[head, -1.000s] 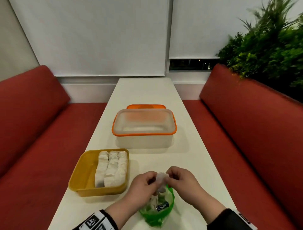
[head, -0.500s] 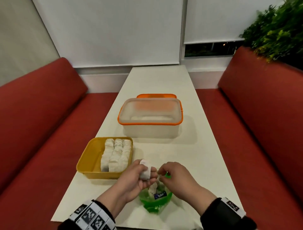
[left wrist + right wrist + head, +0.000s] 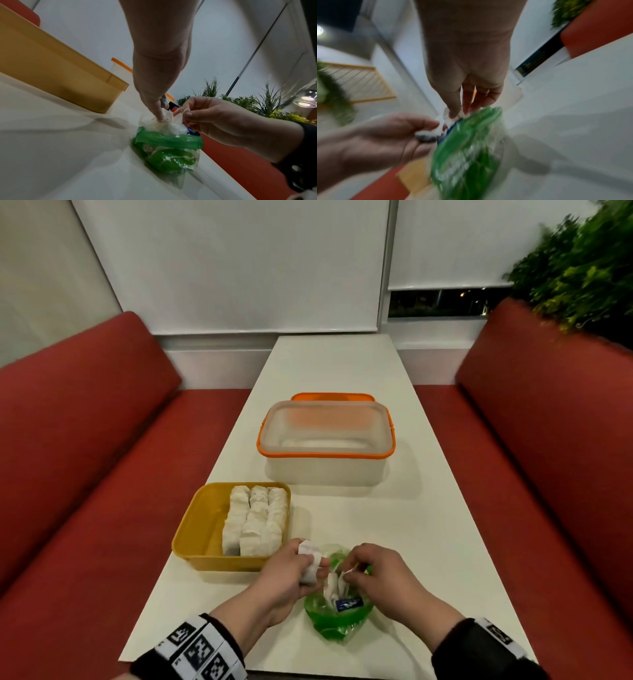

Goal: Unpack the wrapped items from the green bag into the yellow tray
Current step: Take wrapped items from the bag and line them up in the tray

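Note:
The green bag (image 3: pixel 337 616) lies on the white table near its front edge, mouth open, with wrapped items (image 3: pixel 331 589) inside. My left hand (image 3: pixel 303 571) is just left of the bag and holds one white wrapped item (image 3: pixel 309 556) in curled fingers. My right hand (image 3: pixel 347 575) is at the bag's mouth, and its thumb and fingers pinch the white wrapper (image 3: pixel 180 115) of another item. The right wrist view is blurred but shows that pinch (image 3: pixel 452 116) above the bag (image 3: pixel 467 148). The yellow tray (image 3: pixel 202 529) stands front left, with rows of wrapped items (image 3: pixel 255 518) along its right side.
A clear box with an orange rim (image 3: pixel 325 453) stands mid-table beyond the tray, an orange lid (image 3: pixel 332 397) behind it. Red benches (image 3: pixel 85 457) flank the table on both sides. Plants (image 3: pixel 582 268) stand at the far right. The tray's left half is bare.
Both hands held one wrapped item above the bag; my left hand kept it and moved left. My right hand went back down to the bag's mouth and pinched another wrapper.

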### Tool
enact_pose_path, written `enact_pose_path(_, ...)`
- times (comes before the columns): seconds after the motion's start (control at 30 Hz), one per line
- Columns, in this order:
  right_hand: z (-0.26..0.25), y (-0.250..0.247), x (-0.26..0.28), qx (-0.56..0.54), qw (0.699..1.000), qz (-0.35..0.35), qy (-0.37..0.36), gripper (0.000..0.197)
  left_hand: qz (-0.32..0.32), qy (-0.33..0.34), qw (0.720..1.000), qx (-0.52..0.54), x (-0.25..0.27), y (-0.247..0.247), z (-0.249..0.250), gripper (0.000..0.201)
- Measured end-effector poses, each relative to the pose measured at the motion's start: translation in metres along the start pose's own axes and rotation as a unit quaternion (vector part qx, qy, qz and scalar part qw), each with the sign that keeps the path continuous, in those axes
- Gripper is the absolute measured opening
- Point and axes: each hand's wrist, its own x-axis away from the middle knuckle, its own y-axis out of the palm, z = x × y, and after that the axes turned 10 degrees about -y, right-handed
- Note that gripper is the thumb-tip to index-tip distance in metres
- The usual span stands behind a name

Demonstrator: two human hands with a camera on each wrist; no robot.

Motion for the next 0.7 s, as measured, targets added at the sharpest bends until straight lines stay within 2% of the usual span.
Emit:
enact_pose_path(0.1,-0.004,-0.01,0.002,-0.054,0.997,0.051,0.037,0.02,-0.03,-0.001,1.0,0.006,-0.002,-0.002,0.003,0.024)
enact_pose_path(0.23,-0.013,-0.023,0.004,-0.131,0.983,0.102,0.079,0.012,-0.069,-0.013,0.997,0.032,-0.004,-0.005,0.007,0.022)
enact_pose_path(0.37,-0.024,-0.029,0.002,-0.141,0.976,0.144,0.085,0.014,-0.104,-0.024,0.993,0.046,-0.007,-0.001,0.012,0.024)
enact_pose_path(0.57,-0.039,-0.036,-0.005,-0.237,0.961,0.108,0.093,0.008,-0.142,-0.059,0.985,0.072,-0.004,0.004,0.018,0.029)
enact_pose_path(0.63,-0.045,-0.033,-0.008,-0.238,0.964,0.07,0.094,0.01,-0.17,-0.072,0.979,0.084,-0.002,0.007,0.02,0.04)
enact_pose_path(0.7,-0.047,-0.025,-0.013,-0.212,0.971,0.042,0.098,0.011,-0.225,-0.085,0.967,0.085,0.002,0.006,0.019,0.052)
